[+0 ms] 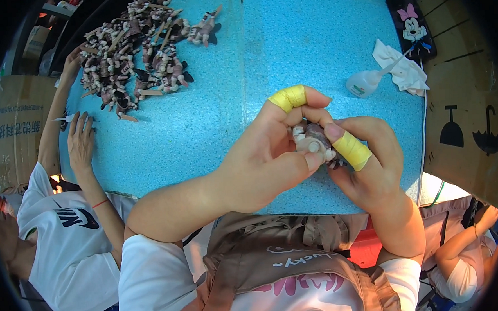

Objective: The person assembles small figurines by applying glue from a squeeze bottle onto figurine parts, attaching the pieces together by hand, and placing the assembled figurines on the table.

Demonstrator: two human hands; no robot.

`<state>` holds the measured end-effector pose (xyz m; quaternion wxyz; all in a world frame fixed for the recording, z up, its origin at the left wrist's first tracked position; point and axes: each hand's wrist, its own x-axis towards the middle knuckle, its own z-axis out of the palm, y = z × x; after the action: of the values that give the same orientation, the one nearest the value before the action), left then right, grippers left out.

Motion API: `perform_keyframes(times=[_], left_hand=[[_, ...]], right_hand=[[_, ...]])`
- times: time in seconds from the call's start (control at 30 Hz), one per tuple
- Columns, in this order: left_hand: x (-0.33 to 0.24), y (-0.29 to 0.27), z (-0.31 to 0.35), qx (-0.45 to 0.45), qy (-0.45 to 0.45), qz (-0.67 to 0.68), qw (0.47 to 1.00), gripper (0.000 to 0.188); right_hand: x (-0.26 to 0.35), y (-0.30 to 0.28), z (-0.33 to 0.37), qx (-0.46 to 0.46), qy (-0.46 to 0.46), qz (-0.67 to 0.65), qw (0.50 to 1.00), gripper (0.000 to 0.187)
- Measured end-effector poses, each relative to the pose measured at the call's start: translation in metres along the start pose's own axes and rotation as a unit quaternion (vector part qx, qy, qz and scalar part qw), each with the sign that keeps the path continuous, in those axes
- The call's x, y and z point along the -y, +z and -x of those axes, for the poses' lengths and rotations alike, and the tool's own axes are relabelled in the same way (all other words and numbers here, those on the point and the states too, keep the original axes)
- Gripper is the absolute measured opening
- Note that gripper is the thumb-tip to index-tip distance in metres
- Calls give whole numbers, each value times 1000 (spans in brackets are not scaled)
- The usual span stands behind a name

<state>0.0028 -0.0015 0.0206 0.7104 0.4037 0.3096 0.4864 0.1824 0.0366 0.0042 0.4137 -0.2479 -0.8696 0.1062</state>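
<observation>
Between my two hands, above the near right part of the blue tabletop (214, 129), is a small figurine (314, 138) in white and brownish purple. My left hand (277, 148) grips it with the thumb on its near side; the index finger, wrapped in yellow tape, curls above it. My right hand (373, 154) pinches the figurine from the other side, its thumb also wrapped in yellow tape. Fingers cover much of the figurine, so its full shape is hidden.
Many similar figurines (137, 65) lie heaped at the far left; a single figurine (204, 29) lies beside them. A small glue bottle (364, 83) rests by white tissue (405, 71) and a dark phone case (411, 28). A co-worker's hand (80, 144) is at the left edge; cardboard (466, 104) stands right.
</observation>
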Motion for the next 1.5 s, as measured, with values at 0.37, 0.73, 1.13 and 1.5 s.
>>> perform_keyframes(times=[0.37,0.73,1.13,1.5], left_hand=[[-12,-21,-33,-111,-54,-234,964,41],[-136,-86,-172,-271,388,-537,699,58],[-18,-66,-50,-201,198,-814,508,27],[-4,-45,-53,-157,247,-687,665,54]], right_hand=[[-11,-10,7,-155,53,40,986,70],[-30,0,4,-55,213,96,971,64],[-43,-2,15,-1,229,125,965,31],[-41,15,14,-99,243,-16,965,22]])
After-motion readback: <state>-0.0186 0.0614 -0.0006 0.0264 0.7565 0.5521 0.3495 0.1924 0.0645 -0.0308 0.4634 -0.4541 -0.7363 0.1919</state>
